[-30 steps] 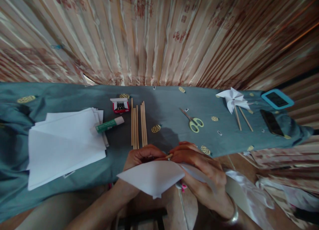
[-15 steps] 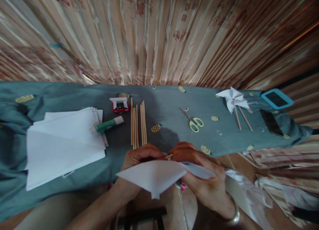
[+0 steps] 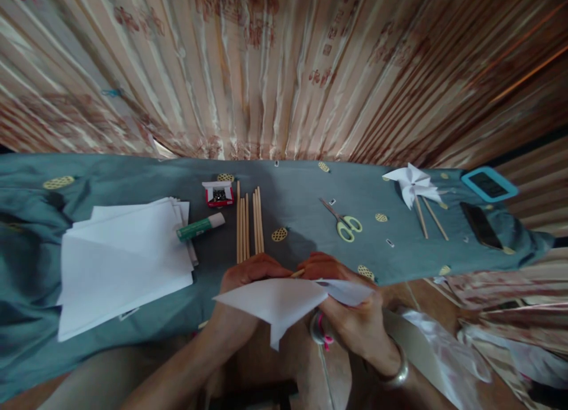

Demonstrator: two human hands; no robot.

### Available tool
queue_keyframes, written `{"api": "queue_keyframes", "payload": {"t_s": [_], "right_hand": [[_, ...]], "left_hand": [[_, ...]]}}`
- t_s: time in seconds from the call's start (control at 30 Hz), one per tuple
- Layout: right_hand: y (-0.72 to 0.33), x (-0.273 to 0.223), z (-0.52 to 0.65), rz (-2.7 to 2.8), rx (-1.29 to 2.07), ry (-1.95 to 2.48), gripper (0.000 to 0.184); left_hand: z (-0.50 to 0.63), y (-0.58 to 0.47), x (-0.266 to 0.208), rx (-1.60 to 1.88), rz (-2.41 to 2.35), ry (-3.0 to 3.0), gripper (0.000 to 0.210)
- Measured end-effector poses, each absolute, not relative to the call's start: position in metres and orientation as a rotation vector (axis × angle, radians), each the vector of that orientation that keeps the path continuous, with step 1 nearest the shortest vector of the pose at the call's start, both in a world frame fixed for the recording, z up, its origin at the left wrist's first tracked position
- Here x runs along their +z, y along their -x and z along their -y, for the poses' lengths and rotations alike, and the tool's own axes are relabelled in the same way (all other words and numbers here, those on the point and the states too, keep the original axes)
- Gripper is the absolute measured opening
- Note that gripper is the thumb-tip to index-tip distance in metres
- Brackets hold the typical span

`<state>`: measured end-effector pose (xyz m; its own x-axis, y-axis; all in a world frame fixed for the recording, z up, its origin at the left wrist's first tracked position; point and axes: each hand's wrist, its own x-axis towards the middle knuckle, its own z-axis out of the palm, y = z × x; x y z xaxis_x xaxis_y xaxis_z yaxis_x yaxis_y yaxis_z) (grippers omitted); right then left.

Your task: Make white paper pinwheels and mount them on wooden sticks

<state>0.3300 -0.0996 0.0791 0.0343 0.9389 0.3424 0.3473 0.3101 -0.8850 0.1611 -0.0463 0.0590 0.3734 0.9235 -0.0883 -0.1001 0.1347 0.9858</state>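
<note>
A folded white paper pinwheel (image 3: 270, 300) is between my two hands, just in front of the table edge. Behind it, a short length of wooden stick (image 3: 297, 273) shows between my fingertips. My left hand (image 3: 248, 277) is closed around the stick, its fingertips partly covered by the paper. With my right hand (image 3: 346, 300) I grip the right side of the pinwheel, fingers curled over it near the stick. The exact contact of paper and stick is hidden. Several wooden sticks (image 3: 242, 229) lie in two groups just beyond my left hand.
White paper sheets (image 3: 128, 262) are stacked at left, with a green glue stick (image 3: 199, 226) at their edge. An opened red box of small pins (image 3: 219, 194) stands behind. Scissors (image 3: 344, 222) lie right of centre. A pinwheel (image 3: 413, 185), phone (image 3: 480, 225) and blue-framed device (image 3: 489, 184) are at right.
The view has shifted slightly, so the table items sit a little lower. My hands keep their hold, while the paper has tilted and its right part shows less.
</note>
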Motion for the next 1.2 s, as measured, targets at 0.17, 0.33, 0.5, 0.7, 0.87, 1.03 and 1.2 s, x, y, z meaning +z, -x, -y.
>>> {"api": "queue_keyframes", "payload": {"t_s": [0.17,0.33,0.5,0.7,0.87,1.03,1.2], "right_hand": [[-0.332,0.086,0.101,1.647,0.616,1.176,0.015],[-0.333,0.092,0.1,1.706,0.589,1.175,0.013],[-0.333,0.095,0.099,1.729,0.583,1.177,0.012],[-0.333,0.096,0.1,1.721,0.595,1.195,0.012],[-0.331,0.093,0.102,1.661,0.643,1.198,0.014],[-0.33,0.093,0.101,1.618,0.65,1.179,0.011],[-0.328,0.089,0.1,1.521,0.759,1.157,0.013]], "left_hand": [[0.048,-0.159,0.061,0.836,-0.87,-1.154,0.005],[0.049,-0.162,0.063,0.823,-0.892,-1.047,0.006],[0.048,-0.162,0.067,0.783,-0.915,-1.038,0.009],[0.048,-0.163,0.068,0.806,-0.902,-0.997,0.007],[0.048,-0.162,0.069,0.801,-0.894,-1.04,0.005],[0.048,-0.158,0.068,0.829,-0.876,-1.104,0.003],[0.046,-0.158,0.064,0.943,-0.808,-1.187,0.01]]}}
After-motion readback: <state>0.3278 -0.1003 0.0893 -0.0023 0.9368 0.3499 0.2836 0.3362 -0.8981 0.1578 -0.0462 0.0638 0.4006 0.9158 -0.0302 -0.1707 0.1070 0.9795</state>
